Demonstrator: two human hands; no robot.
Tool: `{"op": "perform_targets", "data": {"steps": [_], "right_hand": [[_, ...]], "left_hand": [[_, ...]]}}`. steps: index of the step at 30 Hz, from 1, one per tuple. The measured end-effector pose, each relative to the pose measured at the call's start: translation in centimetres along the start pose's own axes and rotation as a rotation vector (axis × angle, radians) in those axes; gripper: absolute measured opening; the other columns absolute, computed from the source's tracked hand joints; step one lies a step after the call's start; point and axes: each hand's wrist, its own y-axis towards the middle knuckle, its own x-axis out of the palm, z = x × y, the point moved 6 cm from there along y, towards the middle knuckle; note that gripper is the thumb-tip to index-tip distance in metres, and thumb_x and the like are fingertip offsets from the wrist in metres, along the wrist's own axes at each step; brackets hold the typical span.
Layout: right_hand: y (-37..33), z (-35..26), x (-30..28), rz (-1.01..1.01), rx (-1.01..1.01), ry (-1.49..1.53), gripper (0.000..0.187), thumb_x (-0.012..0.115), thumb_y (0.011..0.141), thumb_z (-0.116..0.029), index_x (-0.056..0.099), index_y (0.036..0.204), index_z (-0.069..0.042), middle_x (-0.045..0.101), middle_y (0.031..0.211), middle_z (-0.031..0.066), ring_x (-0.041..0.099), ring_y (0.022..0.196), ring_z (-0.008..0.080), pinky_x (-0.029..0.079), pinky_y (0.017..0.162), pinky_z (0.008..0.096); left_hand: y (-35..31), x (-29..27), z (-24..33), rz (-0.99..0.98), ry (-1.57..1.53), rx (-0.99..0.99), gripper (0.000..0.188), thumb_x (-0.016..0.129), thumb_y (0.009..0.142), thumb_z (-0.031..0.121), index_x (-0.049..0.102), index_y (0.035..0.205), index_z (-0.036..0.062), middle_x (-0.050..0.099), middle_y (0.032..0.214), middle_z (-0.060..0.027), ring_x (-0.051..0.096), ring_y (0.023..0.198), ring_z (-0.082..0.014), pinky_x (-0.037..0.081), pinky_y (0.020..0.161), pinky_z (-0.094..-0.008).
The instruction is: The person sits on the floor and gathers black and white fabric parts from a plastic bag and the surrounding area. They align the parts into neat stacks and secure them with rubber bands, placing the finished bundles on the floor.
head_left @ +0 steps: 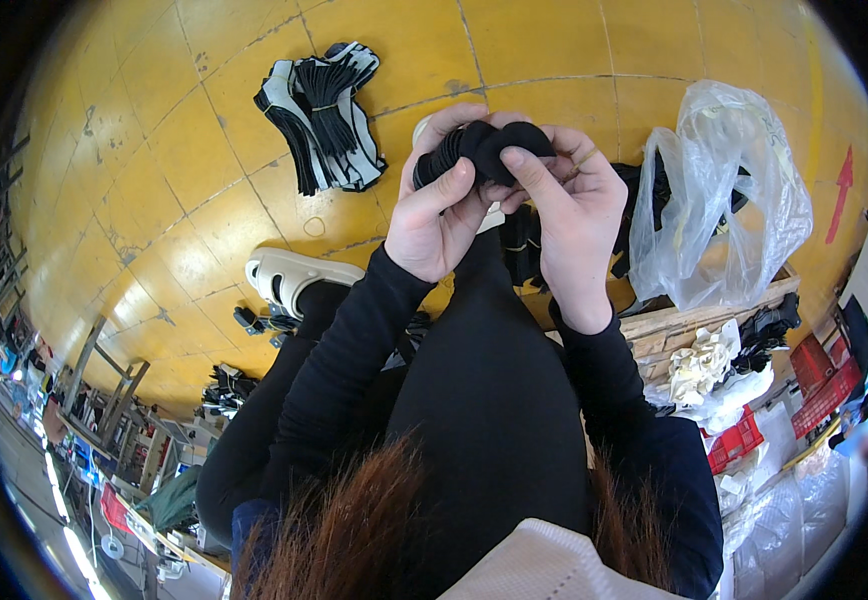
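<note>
Above my knees, my left hand [426, 222] is closed round a stack of thin black rounded pads [440, 160], its thumb pressing on the near side. My right hand [579, 215] pinches the right end of the same stack, where a black pad [526, 138] faces up under the thumb. A thin yellowish band [583, 160] shows at the right fingers; whether it loops round them I cannot tell. The two hands almost touch, and their fingers hide the stack's underside.
On the yellow tiled floor [394, 35] lies a tied bundle of black and white strips [326, 105]. A clear plastic bag [719, 200] sits to the right, by a wooden crate [669, 320]. Beige clogs [284, 278] are on my feet. Red baskets [824, 385] stand at far right.
</note>
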Motion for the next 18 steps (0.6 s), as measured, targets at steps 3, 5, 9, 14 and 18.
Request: {"op": "perform_targets", "data": {"steps": [3,5,9,14,18], "right_hand": [[0.0,-0.2,-0.3,-0.053,0.117,0.057,0.033,0.069,0.081,0.001,0.051,0.109,0.006,0.065,0.071,0.0108,0.062,0.055,0.0118,0.047,0.048,0.0194],[-0.4,-0.4,0.0,-0.087,0.233,0.173,0.035,0.07,0.081,0.0,0.048,0.108,0.005,0.064,0.068,0.0107,0.061,0.052,0.0125,0.046,0.046,0.0192],[0.0,-0.1,0.0,-0.188,0.246,0.164,0.039,0.07,0.081,0.0,0.041,0.107,0.001,0.063,0.066,0.0104,0.06,0.049,0.0131,0.045,0.043,0.0194],[-0.1,0.3,-0.1,-0.188,0.261,0.113,0.04,0.069,0.082,0.0,0.039,0.109,0.0,0.063,0.068,0.0107,0.061,0.052,0.0125,0.046,0.045,0.0197],[-0.6,-0.1,0.7,-0.194,0.215,0.049,0.034,0.065,0.085,0.001,0.045,0.112,-0.001,0.064,0.074,0.0092,0.061,0.058,0.012,0.044,0.049,0.0183]], "left_hand": [[-0.2,0.1,0.2,0.081,-0.024,-0.039,0.042,0.06,0.09,0.015,0.044,0.127,0.0042,0.054,0.117,-0.014,0.056,0.102,-0.0218,0.049,0.085,-0.0328],[0.1,-0.2,0.3,0.018,0.131,-0.028,0.04,0.053,0.093,0.022,0.041,0.129,0.0068,0.05,0.122,-0.0175,0.053,0.11,-0.0285,0.05,0.087,-0.039],[0.3,0.6,0.5,-0.125,0.235,-0.065,0.037,0.047,0.094,0.022,0.04,0.128,0.0075,0.049,0.122,-0.0192,0.052,0.113,-0.0311,0.05,0.089,-0.0416],[0.4,0.3,0.3,-0.065,0.071,-0.041,0.034,0.052,0.094,0.02,0.043,0.124,0.0059,0.053,0.109,-0.0139,0.053,0.109,-0.0275,0.049,0.091,-0.0396],[1.0,-0.8,0.2,0.004,-0.068,0.047,0.033,0.054,0.094,0.02,0.044,0.122,0.0054,0.051,0.098,-0.0093,0.053,0.102,-0.0247,0.046,0.095,-0.0401]]}}
